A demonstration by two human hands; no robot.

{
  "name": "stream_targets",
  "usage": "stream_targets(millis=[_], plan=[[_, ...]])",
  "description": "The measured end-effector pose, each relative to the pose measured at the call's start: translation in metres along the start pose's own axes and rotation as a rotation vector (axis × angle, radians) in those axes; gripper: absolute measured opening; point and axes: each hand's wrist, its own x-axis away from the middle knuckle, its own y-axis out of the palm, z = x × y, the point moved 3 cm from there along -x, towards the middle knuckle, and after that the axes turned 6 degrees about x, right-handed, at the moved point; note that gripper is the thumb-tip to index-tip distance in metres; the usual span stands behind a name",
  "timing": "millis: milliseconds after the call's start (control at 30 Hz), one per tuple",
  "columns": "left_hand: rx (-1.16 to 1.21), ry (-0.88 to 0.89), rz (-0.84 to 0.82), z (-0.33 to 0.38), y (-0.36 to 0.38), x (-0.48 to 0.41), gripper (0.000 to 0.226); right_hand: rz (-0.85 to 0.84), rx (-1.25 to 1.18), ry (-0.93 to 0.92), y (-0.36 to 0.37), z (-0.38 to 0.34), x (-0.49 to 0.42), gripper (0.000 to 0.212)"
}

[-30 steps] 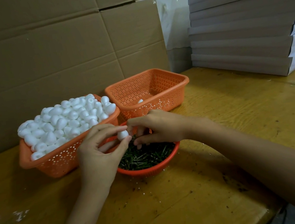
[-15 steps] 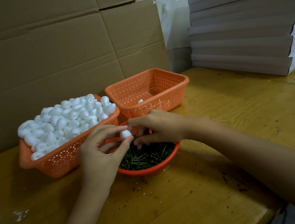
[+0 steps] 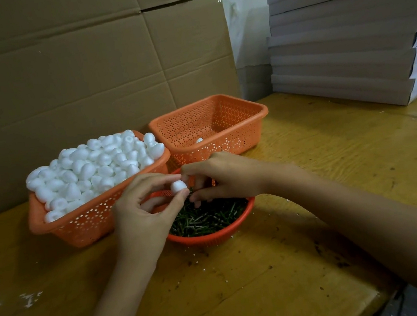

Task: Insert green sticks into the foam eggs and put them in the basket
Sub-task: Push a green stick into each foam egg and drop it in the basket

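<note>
Yellow wooden table [image 3: 318, 222], cardboard [image 3: 58, 85] behind, a stack of flat boxes [image 3: 347, 44] at right. Two orange baskets stand side by side: the left basket [image 3: 78, 229] is heaped with eggs [image 3: 91, 169] beyond counting, the right basket [image 3: 227, 144] holds one lone egg [image 3: 199, 140]. One round bowl [image 3: 213, 236] of sticks [image 3: 205, 218] sits in front. Above the bowl the left hand [image 3: 143, 215] pinches one egg [image 3: 178, 186] between thumb and fingertips. The right hand [image 3: 221, 177] is just beside it, fingers curled; whether it grips a stick cannot be told.

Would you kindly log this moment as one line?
left hand: pinches foam egg | right hand: fingertips at egg, grip unclear | stick bowl: below hands | far basket: lone egg
</note>
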Motion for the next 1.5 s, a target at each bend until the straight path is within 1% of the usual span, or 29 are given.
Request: stream_targets(millis=[167, 633, 867, 1033, 1133, 1333, 1500], plan=[[-0.013, 0.013, -0.005, 0.0007, -0.0003, 0.0005, 0.026, -0.010, 0.008, 0.007, -0.0002, -0.0008, -0.0002, 0.019], [0.033, -0.022, 0.009, -0.0023, -0.0004, 0.0003, 0.026, -0.019, 0.017, 0.021, -0.0024, -0.0049, 0.0011, 0.020], [0.027, -0.003, 0.007, -0.0042, -0.0013, 0.0003, 0.029, -0.020, 0.027, 0.036, -0.0019, -0.0036, 0.0012, 0.020], [0.069, -0.038, 0.023, -0.0041, -0.0002, 0.0006, 0.032, -0.019, 0.035, 0.027, -0.0026, -0.0052, 0.0015, 0.020], [0.094, -0.062, 0.042, -0.0051, -0.0002, 0.0005, 0.034, -0.021, 0.032, 0.024, -0.0033, -0.0060, 0.0018, 0.018], [0.129, -0.089, 0.042, -0.0063, 0.0004, 0.0010, 0.030, -0.037, 0.006, 0.033, -0.0043, -0.0068, 0.0029, 0.013], [0.128, -0.084, 0.039, -0.0052, -0.0016, 0.0023, 0.036, -0.026, -0.023, 0.039, -0.0047, -0.0063, 0.0027, 0.012]])
